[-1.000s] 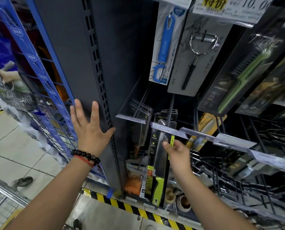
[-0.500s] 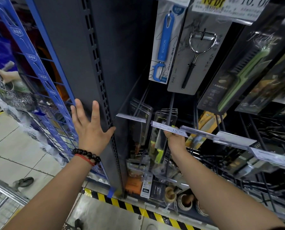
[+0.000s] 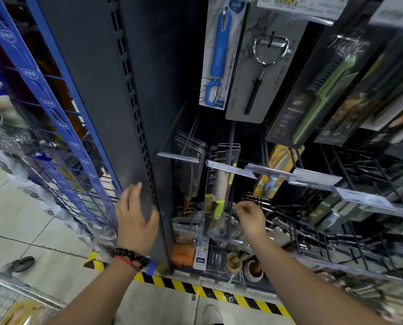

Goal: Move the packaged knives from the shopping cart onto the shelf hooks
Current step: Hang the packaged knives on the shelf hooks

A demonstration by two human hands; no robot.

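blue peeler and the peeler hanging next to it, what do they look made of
The blue peeler looks like matte moulded plastic: even saturated colour, soft edges, printed lettering on the handle. The peeler beside it seems to be polished metal at the head, judging by bright reflections, with a dark handle, likely plastic or coated. Both hang on printed card backings.

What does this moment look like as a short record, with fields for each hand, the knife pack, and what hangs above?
left hand: flat against the dark shelf upright, holding nothing; beaded bracelet at the wrist
right hand: empty, fingers loosely curled, just right of the hung knife pack, not touching it
knife pack: green-handled knife in clear packaging, hanging on a shelf hook behind a price tag rail
above: blue peeler and steel peeler on cards
floor: yellow-black striped tape along the shelf base
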